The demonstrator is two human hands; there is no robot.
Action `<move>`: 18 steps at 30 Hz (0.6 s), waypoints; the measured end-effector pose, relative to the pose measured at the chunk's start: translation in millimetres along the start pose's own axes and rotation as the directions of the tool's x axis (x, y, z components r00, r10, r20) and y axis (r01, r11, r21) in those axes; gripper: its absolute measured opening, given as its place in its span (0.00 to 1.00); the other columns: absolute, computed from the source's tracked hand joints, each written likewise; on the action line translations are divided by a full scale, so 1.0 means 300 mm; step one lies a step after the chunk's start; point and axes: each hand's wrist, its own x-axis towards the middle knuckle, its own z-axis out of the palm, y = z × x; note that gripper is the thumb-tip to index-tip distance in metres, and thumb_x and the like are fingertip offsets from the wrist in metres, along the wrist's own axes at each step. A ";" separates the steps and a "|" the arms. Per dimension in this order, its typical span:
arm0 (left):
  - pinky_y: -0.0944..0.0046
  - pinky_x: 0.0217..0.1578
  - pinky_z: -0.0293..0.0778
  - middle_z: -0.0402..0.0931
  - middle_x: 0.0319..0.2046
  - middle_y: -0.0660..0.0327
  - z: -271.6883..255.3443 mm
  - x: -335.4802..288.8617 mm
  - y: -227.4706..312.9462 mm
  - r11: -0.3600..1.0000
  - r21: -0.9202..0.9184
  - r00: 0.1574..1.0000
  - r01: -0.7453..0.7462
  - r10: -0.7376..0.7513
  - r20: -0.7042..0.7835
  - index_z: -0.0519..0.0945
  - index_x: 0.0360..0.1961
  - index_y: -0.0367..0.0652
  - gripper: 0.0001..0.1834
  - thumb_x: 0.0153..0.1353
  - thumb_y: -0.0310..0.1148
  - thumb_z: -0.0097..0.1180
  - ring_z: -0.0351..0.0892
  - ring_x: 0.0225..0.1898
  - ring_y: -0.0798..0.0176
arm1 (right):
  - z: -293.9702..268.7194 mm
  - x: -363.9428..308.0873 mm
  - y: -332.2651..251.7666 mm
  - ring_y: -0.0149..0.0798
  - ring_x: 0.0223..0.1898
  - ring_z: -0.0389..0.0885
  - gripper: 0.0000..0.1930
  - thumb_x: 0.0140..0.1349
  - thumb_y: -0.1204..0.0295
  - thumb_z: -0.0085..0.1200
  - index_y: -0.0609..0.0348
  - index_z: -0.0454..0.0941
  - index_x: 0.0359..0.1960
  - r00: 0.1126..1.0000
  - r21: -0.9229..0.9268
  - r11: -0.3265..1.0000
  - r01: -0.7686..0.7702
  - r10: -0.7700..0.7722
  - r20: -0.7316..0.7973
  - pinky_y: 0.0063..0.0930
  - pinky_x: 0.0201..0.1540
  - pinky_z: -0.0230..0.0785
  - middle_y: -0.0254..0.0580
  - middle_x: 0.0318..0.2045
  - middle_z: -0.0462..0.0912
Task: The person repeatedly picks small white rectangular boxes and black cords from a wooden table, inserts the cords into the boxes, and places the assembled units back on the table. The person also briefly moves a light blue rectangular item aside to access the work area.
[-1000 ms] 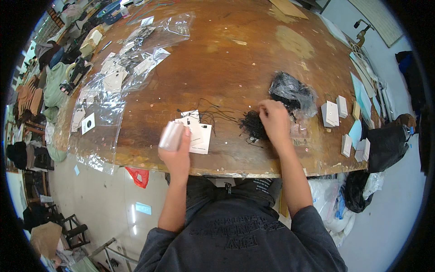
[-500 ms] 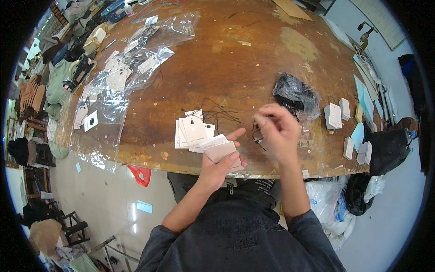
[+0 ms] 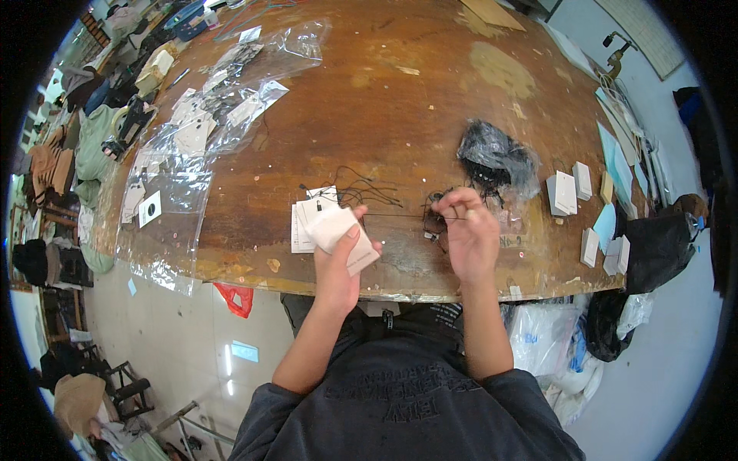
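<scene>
Now lifting a small white paper tag clear of the white tag stack at nine o'clock in the closed left hand, pinching a thin black string taut with the right hand.

Looks like a small garment-finishing workshop. Evidence: a worn, stained brown wooden worktable strewn with clear plastic bags, small stacks of white card tags and a tangle of black strings; folded clothes heaped along the table's left edge; filled plastic sacks on the pale floor below.
</scene>
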 end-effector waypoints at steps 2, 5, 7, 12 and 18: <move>0.58 0.40 0.79 0.73 0.53 0.56 0.002 -0.002 -0.014 0.995 -0.056 0.997 0.078 -0.080 -0.019 0.68 0.58 0.39 0.21 0.65 0.30 0.54 0.81 0.39 0.60 | 0.044 0.002 -0.021 0.34 0.29 0.71 0.11 0.64 0.73 0.50 0.58 0.69 0.22 0.998 0.304 0.953 -0.005 -0.015 0.063 0.30 0.31 0.67 0.35 0.25 0.71; 0.59 0.44 0.78 0.74 0.51 0.56 0.009 -0.005 -0.029 0.984 0.181 0.998 0.002 0.010 -0.062 0.69 0.57 0.38 0.20 0.65 0.30 0.54 0.81 0.42 0.60 | 0.135 -0.015 -0.022 0.28 0.22 0.67 0.09 0.62 0.79 0.54 0.58 0.69 0.24 0.990 0.146 0.989 -0.016 -0.005 0.140 0.20 0.24 0.63 0.33 0.22 0.69; 0.61 0.46 0.76 0.75 0.49 0.57 0.010 -0.008 -0.026 0.938 0.331 0.989 -0.102 0.133 -0.071 0.70 0.55 0.37 0.20 0.64 0.30 0.56 0.79 0.44 0.63 | 0.194 -0.044 0.004 0.26 0.25 0.73 0.02 0.62 0.80 0.55 0.61 0.74 0.33 0.994 -0.429 0.902 -0.037 0.078 0.079 0.20 0.26 0.68 0.36 0.27 0.78; 0.66 0.45 0.74 0.79 0.43 0.60 0.011 -0.034 -0.005 0.990 0.079 0.976 -0.118 0.130 -0.172 0.76 0.49 0.33 0.17 0.61 0.29 0.61 0.76 0.44 0.70 | 0.250 -0.080 0.054 0.21 0.30 0.75 0.04 0.67 0.77 0.51 0.65 0.75 0.39 0.986 -0.501 0.859 -0.108 0.156 0.055 0.17 0.31 0.70 0.37 0.33 0.84; 0.69 0.43 0.72 0.78 0.41 0.62 0.017 -0.044 0.004 0.800 0.508 0.917 -0.321 0.397 -0.046 0.77 0.44 0.33 0.11 0.62 0.25 0.60 0.75 0.41 0.72 | 0.269 -0.077 0.071 0.36 0.28 0.77 0.03 0.63 0.79 0.54 0.66 0.74 0.36 0.961 -0.705 0.669 0.236 -0.053 0.271 0.28 0.29 0.69 0.46 0.31 0.76</move>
